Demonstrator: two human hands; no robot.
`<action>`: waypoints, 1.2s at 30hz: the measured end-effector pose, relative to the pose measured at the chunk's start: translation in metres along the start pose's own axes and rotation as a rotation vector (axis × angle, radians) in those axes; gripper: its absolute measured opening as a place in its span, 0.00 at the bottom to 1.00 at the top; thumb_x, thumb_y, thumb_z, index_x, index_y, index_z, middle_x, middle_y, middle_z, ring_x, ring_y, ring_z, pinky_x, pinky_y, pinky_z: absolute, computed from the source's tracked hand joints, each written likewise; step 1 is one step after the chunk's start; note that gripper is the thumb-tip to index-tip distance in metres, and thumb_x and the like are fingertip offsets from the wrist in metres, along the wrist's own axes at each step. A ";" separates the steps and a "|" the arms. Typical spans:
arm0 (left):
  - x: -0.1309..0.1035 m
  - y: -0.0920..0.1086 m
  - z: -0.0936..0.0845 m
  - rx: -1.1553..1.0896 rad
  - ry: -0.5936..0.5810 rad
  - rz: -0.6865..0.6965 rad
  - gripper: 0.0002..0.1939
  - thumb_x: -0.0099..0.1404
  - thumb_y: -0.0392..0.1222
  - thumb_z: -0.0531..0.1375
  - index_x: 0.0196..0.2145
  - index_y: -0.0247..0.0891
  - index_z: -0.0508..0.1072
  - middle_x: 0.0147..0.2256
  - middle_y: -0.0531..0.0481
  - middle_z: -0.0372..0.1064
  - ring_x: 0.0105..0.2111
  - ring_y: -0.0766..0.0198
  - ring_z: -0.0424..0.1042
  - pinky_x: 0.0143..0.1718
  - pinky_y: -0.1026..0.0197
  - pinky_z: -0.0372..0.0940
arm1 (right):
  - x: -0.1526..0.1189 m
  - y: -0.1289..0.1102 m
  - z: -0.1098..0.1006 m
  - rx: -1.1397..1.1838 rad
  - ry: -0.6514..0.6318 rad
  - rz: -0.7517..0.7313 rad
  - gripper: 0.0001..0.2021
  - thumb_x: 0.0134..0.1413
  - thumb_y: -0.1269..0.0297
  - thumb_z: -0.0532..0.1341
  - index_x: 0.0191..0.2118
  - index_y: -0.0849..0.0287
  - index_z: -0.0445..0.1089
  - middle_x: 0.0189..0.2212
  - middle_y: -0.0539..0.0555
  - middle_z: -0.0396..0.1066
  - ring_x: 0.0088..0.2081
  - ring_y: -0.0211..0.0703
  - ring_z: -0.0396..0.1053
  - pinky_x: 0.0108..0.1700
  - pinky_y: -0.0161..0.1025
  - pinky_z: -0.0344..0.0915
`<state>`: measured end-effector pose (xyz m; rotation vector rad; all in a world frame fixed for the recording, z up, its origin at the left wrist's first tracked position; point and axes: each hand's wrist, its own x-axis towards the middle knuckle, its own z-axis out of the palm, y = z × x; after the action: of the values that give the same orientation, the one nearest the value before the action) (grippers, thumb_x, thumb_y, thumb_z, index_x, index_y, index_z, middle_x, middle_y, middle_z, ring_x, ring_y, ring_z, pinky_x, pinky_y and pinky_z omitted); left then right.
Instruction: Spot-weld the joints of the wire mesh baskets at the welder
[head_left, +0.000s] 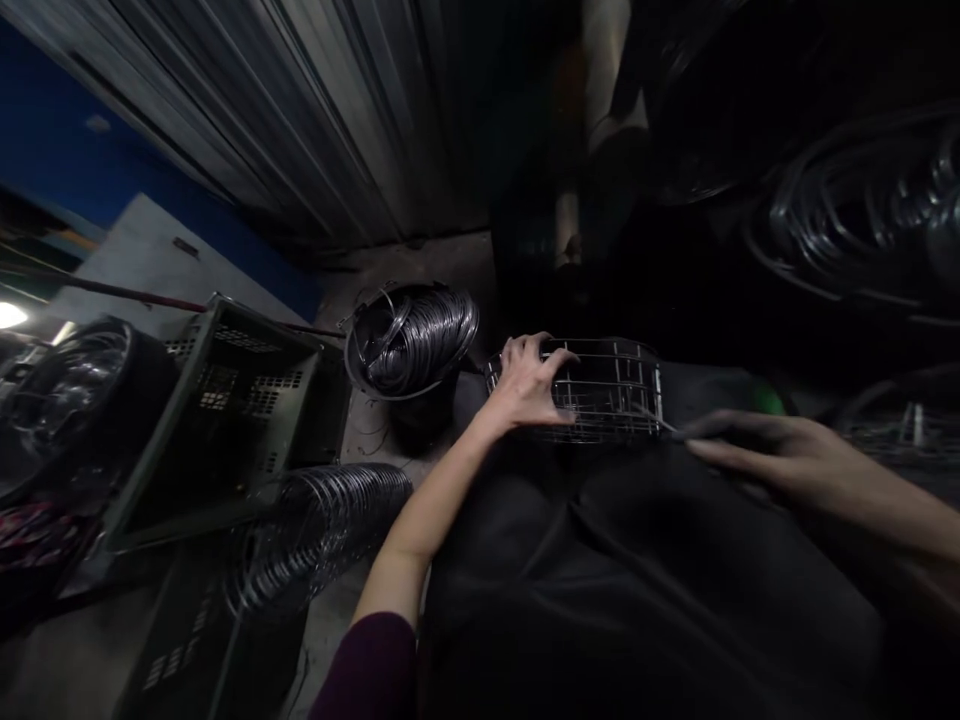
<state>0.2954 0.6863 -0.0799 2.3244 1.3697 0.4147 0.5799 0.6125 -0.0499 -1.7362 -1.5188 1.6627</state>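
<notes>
We saw the left hand (529, 385) clamped on the left end of a wire grid frame (600, 390) that lay on the dark cloth (637, 580) over the lap. The right hand (757, 450) pinched a thin wire (654, 420), fingers together, at the frame's right edge.

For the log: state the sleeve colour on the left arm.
Dark maroon sleeve, head view.

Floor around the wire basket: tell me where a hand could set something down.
Bare floor shows between the bucket of wire coils and the corrugated wall, and a narrow strip between the wire rings and the dark lap cloth. The left is crowded with crates. The left hand grips the wire basket; the right hand holds a thin tool.
</notes>
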 end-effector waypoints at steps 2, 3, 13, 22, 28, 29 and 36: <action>0.001 0.002 -0.001 0.021 -0.048 0.008 0.48 0.40 0.57 0.73 0.57 0.38 0.67 0.60 0.34 0.48 0.62 0.37 0.47 0.64 0.33 0.40 | 0.019 -0.023 0.010 0.142 -0.092 0.110 0.30 0.36 0.35 0.69 0.39 0.56 0.73 0.18 0.52 0.58 0.18 0.34 0.52 0.19 0.34 0.50; 0.001 0.002 -0.002 0.030 -0.091 0.021 0.51 0.39 0.58 0.74 0.59 0.38 0.65 0.61 0.33 0.45 0.63 0.35 0.44 0.64 0.31 0.38 | 0.029 -0.030 0.015 0.152 -0.100 0.121 0.32 0.34 0.35 0.70 0.39 0.58 0.73 0.19 0.52 0.59 0.19 0.33 0.51 0.19 0.33 0.49; 0.002 -0.008 -0.023 0.075 -0.140 0.025 0.45 0.42 0.48 0.74 0.58 0.42 0.66 0.60 0.35 0.47 0.60 0.37 0.50 0.58 0.34 0.53 | 0.065 -0.037 0.044 -1.237 0.237 -0.711 0.20 0.63 0.56 0.57 0.57 0.58 0.71 0.41 0.53 0.73 0.31 0.47 0.73 0.24 0.38 0.60; 0.033 -0.027 -0.044 0.015 0.103 0.092 0.46 0.40 0.49 0.74 0.57 0.39 0.66 0.60 0.35 0.46 0.61 0.38 0.49 0.62 0.37 0.50 | 0.084 -0.094 0.015 -1.252 0.618 -1.414 0.21 0.69 0.72 0.45 0.42 0.61 0.76 0.37 0.45 0.74 0.23 0.31 0.68 0.22 0.32 0.62; 0.054 -0.032 -0.045 -0.006 0.175 0.120 0.46 0.40 0.53 0.74 0.57 0.41 0.66 0.59 0.35 0.47 0.61 0.39 0.50 0.62 0.36 0.49 | 0.103 -0.105 -0.002 -1.246 0.667 -1.463 0.21 0.71 0.68 0.46 0.40 0.57 0.77 0.36 0.44 0.74 0.21 0.30 0.65 0.23 0.32 0.59; 0.056 -0.033 -0.045 -0.007 0.180 0.117 0.47 0.40 0.53 0.74 0.57 0.41 0.67 0.59 0.35 0.47 0.61 0.39 0.49 0.63 0.36 0.48 | 0.106 -0.105 -0.004 -1.247 0.670 -1.461 0.20 0.71 0.68 0.47 0.40 0.57 0.77 0.37 0.44 0.74 0.22 0.31 0.65 0.23 0.32 0.59; 0.076 -0.035 -0.053 -0.003 0.167 0.098 0.48 0.39 0.50 0.74 0.58 0.41 0.66 0.60 0.37 0.48 0.61 0.41 0.49 0.63 0.39 0.50 | 0.115 -0.113 -0.017 -1.281 0.669 -1.437 0.20 0.69 0.68 0.47 0.40 0.59 0.78 0.37 0.48 0.74 0.20 0.35 0.66 0.20 0.34 0.61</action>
<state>0.2808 0.7786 -0.0477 2.4074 1.3311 0.6533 0.5154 0.7576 -0.0175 -0.6547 -2.4712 -0.6476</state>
